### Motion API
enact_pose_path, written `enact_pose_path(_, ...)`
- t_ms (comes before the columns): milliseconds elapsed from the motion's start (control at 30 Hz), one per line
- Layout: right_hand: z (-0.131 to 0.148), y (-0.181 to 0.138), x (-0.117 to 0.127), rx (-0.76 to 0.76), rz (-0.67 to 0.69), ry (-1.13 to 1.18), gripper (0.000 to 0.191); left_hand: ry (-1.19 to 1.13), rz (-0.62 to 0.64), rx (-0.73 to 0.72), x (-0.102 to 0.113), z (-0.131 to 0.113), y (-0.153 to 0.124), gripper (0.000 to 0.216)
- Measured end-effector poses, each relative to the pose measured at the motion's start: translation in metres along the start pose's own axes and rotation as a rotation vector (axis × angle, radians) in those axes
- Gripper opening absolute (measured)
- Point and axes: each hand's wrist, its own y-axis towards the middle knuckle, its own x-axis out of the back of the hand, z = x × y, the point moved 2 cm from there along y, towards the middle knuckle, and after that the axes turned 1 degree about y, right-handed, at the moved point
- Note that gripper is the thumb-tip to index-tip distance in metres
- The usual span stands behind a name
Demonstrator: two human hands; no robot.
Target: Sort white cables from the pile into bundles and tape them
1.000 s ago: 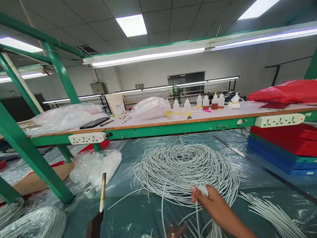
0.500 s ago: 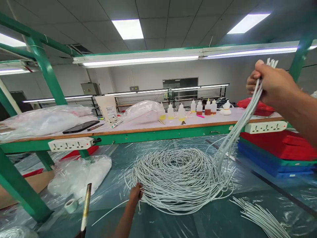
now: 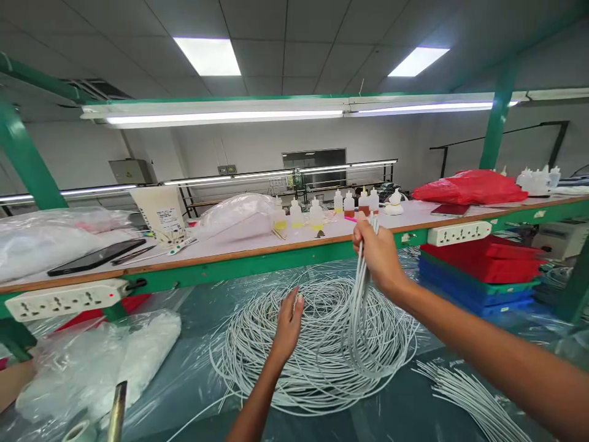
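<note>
The right hand (image 3: pixel 377 252) squeezes a bunch of thin white cords (image 3: pixel 356 307) hanging straight down toward six o'clock; the left hand (image 3: pixel 288 322) hovers open over the big white cord pile (image 3: pixel 294 356).

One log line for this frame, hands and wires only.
right hand: fist shut on raised bunch of thin white wires | left hand: open, above big white wire coil | surface: clear plastic sheet

Metal rod (image 3: pixel 117 410) cut off at bottom edge — bottle (image 3: pixel 315 215) labels too small to read.
</note>
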Motion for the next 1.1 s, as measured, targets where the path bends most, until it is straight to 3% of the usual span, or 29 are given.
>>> enact_pose_path(100, -0.013, -0.011, -0.018, 0.014, 0.071, -0.054, 0.044, -0.252, 0.375, -0.251, 0.004, -0.038, -0.026, 0.056)
enact_pose_path(167, -0.019, -0.020, -0.031, 0.005, 0.163, -0.150, 0.045, -0.395, 0.541, -0.267, 0.003, -0.057, -0.038, 0.062)
enact_pose_path(200, -0.020, -0.026, -0.037, 0.006, 0.213, -0.212, 0.046, -0.464, 0.564, -0.213, 0.001, -0.064, -0.040, 0.059)
enact_pose_path(333, -0.014, -0.042, -0.053, 0.097, 0.409, -0.450, 0.049, -0.809, 0.387, 0.018, -0.013, -0.081, -0.037, 0.018)
enact_pose_path(433, -0.014, -0.041, -0.045, 0.160, 0.454, -0.473, 0.038, -0.918, 0.251, 0.031, -0.021, -0.085, -0.035, 0.023)
enact_pose_path(467, -0.019, -0.041, -0.039, 0.147, 0.439, -0.436, 0.043, -0.942, 0.206, 0.025, -0.021, -0.086, -0.034, 0.028)
enact_pose_path(567, -0.054, -0.054, -0.015, -0.036, 0.431, -0.219, 0.083, -1.038, 0.053, -0.042, -0.011, -0.088, -0.031, 0.033)
enact_pose_path(633, -0.085, -0.080, -0.006, -0.246, 0.567, -0.013, 0.090, -1.126, -0.028, -0.110, -0.003, -0.090, -0.028, 0.032)
enact_pose_path(733, -0.122, -0.128, -0.005, -0.522, 0.882, 0.119, 0.071, -1.246, -0.081, -0.137, -0.002, -0.085, -0.024, 0.030)
enact_pose_path(833, -0.146, -0.159, 0.000, -0.661, 1.050, -0.057, 0.043, -1.283, -0.097, -0.096, 0.000, -0.069, -0.019, 0.030)
enact_pose_path(967, -0.177, -0.164, 0.039, -0.622, 1.052, -0.405, 0.028, -1.304, -0.198, -0.111, 0.041, -0.049, -0.011, 0.031)
enact_pose_path(1100, -0.206, -0.122, 0.095, -0.432, 0.890, -0.856, 0.027, -1.265, -0.318, -0.115, 0.106, -0.044, -0.020, 0.036)
